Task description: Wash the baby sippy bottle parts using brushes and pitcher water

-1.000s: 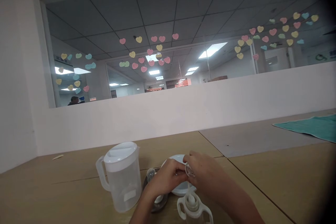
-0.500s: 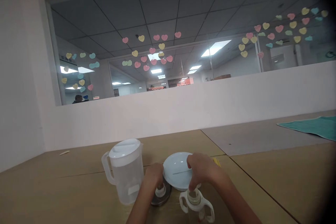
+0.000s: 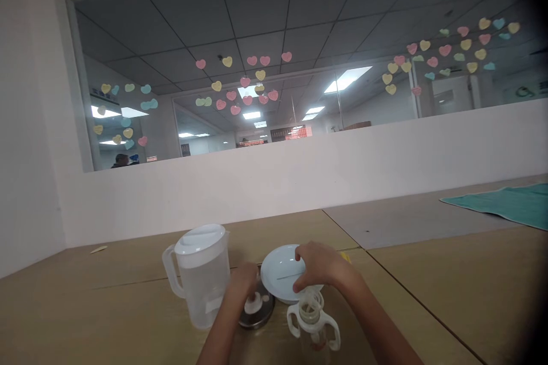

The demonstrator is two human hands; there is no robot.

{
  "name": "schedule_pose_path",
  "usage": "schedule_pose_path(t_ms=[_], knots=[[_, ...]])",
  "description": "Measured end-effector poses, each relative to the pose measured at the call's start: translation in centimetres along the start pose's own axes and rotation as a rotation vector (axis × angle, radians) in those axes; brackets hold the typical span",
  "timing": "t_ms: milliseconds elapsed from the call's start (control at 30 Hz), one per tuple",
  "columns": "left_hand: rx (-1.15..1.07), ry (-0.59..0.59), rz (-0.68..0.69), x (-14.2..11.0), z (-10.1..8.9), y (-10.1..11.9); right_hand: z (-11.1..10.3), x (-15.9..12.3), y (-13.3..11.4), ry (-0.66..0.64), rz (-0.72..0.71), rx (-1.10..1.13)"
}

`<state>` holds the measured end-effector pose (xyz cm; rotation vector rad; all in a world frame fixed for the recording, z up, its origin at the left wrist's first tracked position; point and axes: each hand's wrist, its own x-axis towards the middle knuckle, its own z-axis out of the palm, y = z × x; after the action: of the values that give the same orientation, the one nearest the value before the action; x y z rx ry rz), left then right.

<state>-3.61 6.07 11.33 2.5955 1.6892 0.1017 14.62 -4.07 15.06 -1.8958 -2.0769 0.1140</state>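
My left hand [image 3: 245, 280] reaches down over a round dark metal dish [image 3: 268, 316], its fingers pinched at a small white ring-shaped piece [image 3: 253, 303]. What the fingertips hold is hidden. My right hand [image 3: 321, 265] is above the near right side of a pale blue bowl [image 3: 274, 271], thumb and fingers curved apart with nothing visible between them. Just below it stands a clear baby bottle [image 3: 314, 331] with two white handles, upright and without a cap. The right thumb is clear of the bottle's mouth.
A lidded translucent pitcher [image 3: 203, 279] stands left of the dish. Something yellow [image 3: 345, 258] shows behind my right hand. A teal cloth [image 3: 505, 203] lies at the far right, and a small flat tan piece [image 3: 98, 249] at the far left. A white wall [image 3: 265, 182] borders the table.
My right hand has moved up and away from the bottle's mouth, and its thumb now shows apart from it. My left hand stays at the metal dish. The view has shifted slightly.
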Motion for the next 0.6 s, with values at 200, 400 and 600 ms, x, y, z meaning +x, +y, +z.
schedule_pose_path(t_ms=[200, 400, 600], knots=[[0.081, 0.408, 0.231, -3.9, -4.2, 3.4, 1.9, 1.5, -1.1, 0.158, -0.241, 0.17], [0.183, 0.794, 0.427, -4.9, -4.0, 6.1, 2.6, 3.3, -2.5, 0.603, -0.358, 0.39], [0.217, 1.0, 0.411, -6.4, -4.5, 7.0, 1.7, 2.6, -2.5, 0.783, -0.491, 0.606]])
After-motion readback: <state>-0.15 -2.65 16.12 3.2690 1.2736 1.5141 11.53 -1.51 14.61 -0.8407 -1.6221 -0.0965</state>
